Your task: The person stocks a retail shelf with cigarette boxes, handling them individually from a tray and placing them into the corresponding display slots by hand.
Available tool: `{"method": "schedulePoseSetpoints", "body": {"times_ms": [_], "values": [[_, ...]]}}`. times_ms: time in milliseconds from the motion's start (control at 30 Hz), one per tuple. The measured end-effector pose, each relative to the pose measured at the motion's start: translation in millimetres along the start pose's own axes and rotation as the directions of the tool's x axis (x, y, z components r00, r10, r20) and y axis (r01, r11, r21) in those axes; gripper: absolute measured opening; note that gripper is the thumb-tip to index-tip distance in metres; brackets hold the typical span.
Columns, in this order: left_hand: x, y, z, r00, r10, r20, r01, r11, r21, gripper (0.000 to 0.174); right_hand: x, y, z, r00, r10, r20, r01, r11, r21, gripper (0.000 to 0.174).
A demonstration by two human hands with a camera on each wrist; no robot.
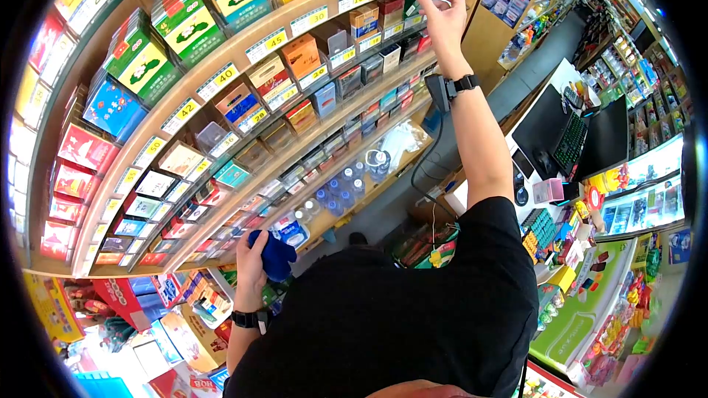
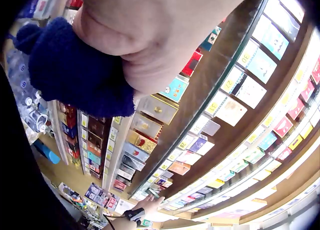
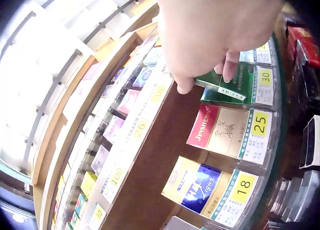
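Note:
My left hand [image 1: 251, 269] grips a bunched dark blue cloth [image 1: 276, 256] low beside the shelving. In the left wrist view the cloth [image 2: 75, 69] looks fuzzy and hangs from the fingers. At the far end of an upper shelf, my right hand [image 1: 447, 23] is raised to the row of cigarette packs. The right wrist view has its thumb and fingers pinching a green cigarette pack [image 3: 212, 85], tilted over its slot behind a 30 price tag [image 3: 265, 77]. Beside it stand a red and gold pack [image 3: 217, 131] and a blue and gold pack [image 3: 197, 185].
Curved wooden shelves [image 1: 310, 21] full of cigarette packs run along the left. Water bottles [image 1: 335, 195] stand on the bottom ledge. To the right a counter holds a keyboard [image 1: 571, 144] and a monitor [image 1: 608, 136]. A black device [image 1: 441, 92] with a cable is near the right wrist.

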State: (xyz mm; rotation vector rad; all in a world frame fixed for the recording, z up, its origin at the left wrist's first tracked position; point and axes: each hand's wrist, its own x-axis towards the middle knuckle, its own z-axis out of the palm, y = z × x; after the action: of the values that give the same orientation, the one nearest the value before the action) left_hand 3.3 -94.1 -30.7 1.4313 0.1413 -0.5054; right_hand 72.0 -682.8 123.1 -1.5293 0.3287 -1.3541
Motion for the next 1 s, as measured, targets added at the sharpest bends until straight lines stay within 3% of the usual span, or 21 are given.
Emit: {"method": "schedulePoseSetpoints", "body": {"times_ms": [67, 200, 300, 800, 833, 1000], "values": [[2.0, -3.7, -1.5, 1.000, 0.006, 0.007, -0.006, 0.999, 0.042, 0.015, 8.2, 19.9, 0.6, 0.990, -0.136, -0.037, 0.133, 0.988, -0.079, 0.068], [-2.9, 0.6, 11.6, 1.000, -0.015, -0.002, 0.015, 0.999, 0.050, 0.015, 7.4, 17.2, 5.2, 0.994, -0.106, -0.019, 0.105, 0.994, -0.043, 0.069], [-1.0, 1.5, 20.2, 0.999, -0.032, 0.011, 0.031, 0.996, 0.078, 0.017, 10.3, 23.0, 3.7, 0.993, -0.114, -0.038, 0.107, 0.983, -0.151, 0.071], [4.5, -2.5, 33.3, 0.999, -0.053, -0.002, 0.053, 0.992, 0.112, 0.015, -5.3, 3.7, 10.5, 0.981, -0.193, -0.032, 0.180, 0.955, -0.237, 0.069], [3.2, -4.4, 31.5, 0.998, -0.057, 0.002, 0.057, 0.994, 0.095, 0.015, -5.5, 5.8, 10.4, 0.978, -0.204, -0.044, 0.180, 0.931, -0.318, 0.070], [3.2, -4.7, 29.5, 0.999, -0.044, 0.012, 0.043, 0.996, 0.081, 0.015, -2.2, 7.0, 12.4, 0.987, -0.153, -0.046, 0.132, 0.943, -0.306, 0.071]]}}
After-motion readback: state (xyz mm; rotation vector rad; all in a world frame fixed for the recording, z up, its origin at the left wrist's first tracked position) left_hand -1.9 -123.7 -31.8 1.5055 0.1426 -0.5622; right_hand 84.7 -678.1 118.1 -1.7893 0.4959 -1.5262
